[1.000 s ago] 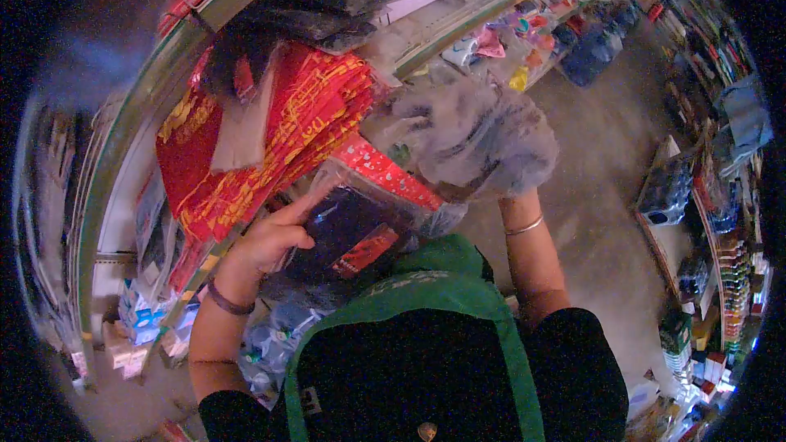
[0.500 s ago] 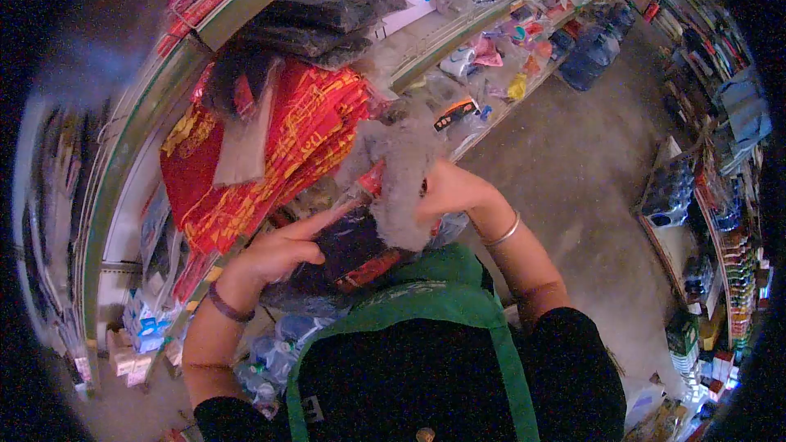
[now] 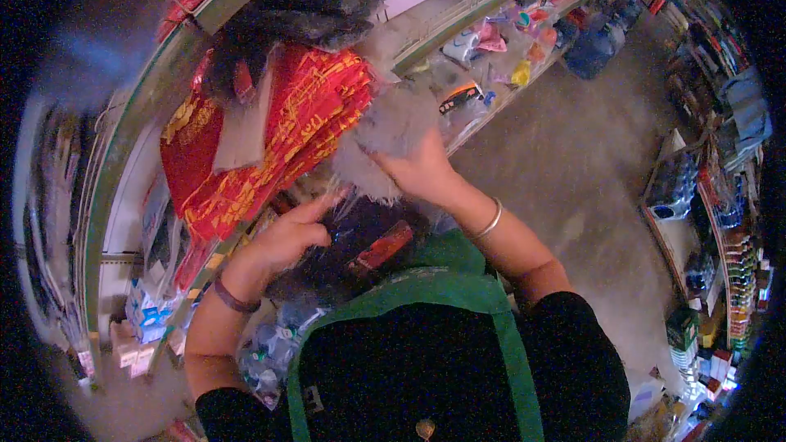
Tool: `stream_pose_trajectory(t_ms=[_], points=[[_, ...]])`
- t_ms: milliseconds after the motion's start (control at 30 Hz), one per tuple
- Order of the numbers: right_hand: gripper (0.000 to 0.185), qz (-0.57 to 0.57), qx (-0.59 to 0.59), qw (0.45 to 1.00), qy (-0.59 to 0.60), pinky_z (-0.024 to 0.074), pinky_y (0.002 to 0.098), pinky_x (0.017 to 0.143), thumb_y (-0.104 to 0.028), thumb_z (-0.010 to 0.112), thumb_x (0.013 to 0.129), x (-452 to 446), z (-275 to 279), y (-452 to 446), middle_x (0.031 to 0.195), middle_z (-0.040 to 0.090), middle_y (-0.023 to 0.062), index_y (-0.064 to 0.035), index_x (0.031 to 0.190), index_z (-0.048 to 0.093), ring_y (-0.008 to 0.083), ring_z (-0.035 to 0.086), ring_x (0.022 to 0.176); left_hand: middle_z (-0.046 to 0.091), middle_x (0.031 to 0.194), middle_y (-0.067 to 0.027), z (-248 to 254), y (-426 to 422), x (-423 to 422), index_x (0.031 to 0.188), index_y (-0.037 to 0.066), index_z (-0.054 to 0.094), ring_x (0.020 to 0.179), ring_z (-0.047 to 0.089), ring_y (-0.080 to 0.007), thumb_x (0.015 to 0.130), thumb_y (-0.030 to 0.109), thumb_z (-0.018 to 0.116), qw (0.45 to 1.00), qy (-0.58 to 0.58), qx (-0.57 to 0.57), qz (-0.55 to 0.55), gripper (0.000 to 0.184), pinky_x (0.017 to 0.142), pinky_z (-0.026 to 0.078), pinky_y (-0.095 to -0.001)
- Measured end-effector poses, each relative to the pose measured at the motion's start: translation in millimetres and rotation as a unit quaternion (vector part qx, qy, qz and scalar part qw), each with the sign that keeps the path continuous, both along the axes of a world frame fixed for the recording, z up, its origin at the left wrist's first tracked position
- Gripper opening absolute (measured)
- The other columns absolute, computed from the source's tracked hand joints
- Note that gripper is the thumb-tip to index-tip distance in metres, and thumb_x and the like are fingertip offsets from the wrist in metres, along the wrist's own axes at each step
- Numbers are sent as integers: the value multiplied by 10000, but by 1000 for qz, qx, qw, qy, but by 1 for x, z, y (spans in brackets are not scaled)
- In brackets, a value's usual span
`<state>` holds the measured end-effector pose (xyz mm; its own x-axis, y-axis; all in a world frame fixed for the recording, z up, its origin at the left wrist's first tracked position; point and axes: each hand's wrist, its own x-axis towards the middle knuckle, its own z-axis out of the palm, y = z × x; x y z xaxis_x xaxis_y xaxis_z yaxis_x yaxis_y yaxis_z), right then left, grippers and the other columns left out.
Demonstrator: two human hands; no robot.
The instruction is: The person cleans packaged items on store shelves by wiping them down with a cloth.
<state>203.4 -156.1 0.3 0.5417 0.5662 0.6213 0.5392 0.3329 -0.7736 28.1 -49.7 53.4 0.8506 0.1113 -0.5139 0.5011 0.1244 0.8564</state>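
My right hand has its fingers closed on a grey, fluffy cloth, blurred at its upper part, with a frayed lower edge. The cloth lies over the far end of a dark package with a red patch, partly in shiny clear plastic. At that package's left side is my left hand, its thumb and fingers closed on the edge. Just beyond both hands, a stack of red packets with gold print rests on the shelf.
Black plastic-wrapped packs lie behind the red packets. Bagged colourful goods fill the shelf running away to the right. A grey floor aisle separates it from a stocked shelf at far right. Clear bagged items sit below my left arm.
My right hand has moved the grey cloth up and away from my body, uncovering more of the dark package. My left hand stays nearly in place, still on the package.
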Motion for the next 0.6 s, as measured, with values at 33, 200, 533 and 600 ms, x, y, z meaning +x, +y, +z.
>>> stream_pose_trajectory(t_ms=[33, 200, 533, 600], points=[[344, 4, -4, 1000, 24, 376, 367, 869, -91, 610, 677, 0, 1, 0, 990, 557, 123, -17, 1003, 530, 258, 500, 988, 389, 1264, -71, -2, 1, 0, 1298, -4, 265, 1148, 366, -163, 611, -25, 430, 1000, 2, 7, -2, 708, 963, 259, -259], [279, -71, 4, 997, 6, 404, 368, 834, -154, 612, 709, 8, -12, 13, 935, 590, 117, -39, 958, 565, 287, 539, 912, 394, 1263, -82, -3, 5, 4, 1296, -5, 273, 1147, 370, -168, 580, -8, 436, 999, -29, 39, -9, 734, 960, 265, -260], [314, 148, 36, 937, 314, 402, 330, 828, -91, 520, 780, 88, -25, -32, 1026, 517, 90, -42, 1083, 452, 200, 473, 979, 354, 1289, -124, -7, 26, -24, 1298, -19, 253, 1186, 335, -202, 586, 22, 449, 993, -33, -86, 71, 740, 973, 263, -288], [383, 162, -55, 958, 230, 380, 335, 860, -114, 553, 762, 73, -16, -41, 1063, 506, 94, -30, 1117, 437, 202, 467, 996, 340, 1298, -124, -5, 28, -24, 1299, -20, 247, 1201, 314, -202, 586, 25, 454, 994, -51, -71, 60, 744, 984, 246, -289]])
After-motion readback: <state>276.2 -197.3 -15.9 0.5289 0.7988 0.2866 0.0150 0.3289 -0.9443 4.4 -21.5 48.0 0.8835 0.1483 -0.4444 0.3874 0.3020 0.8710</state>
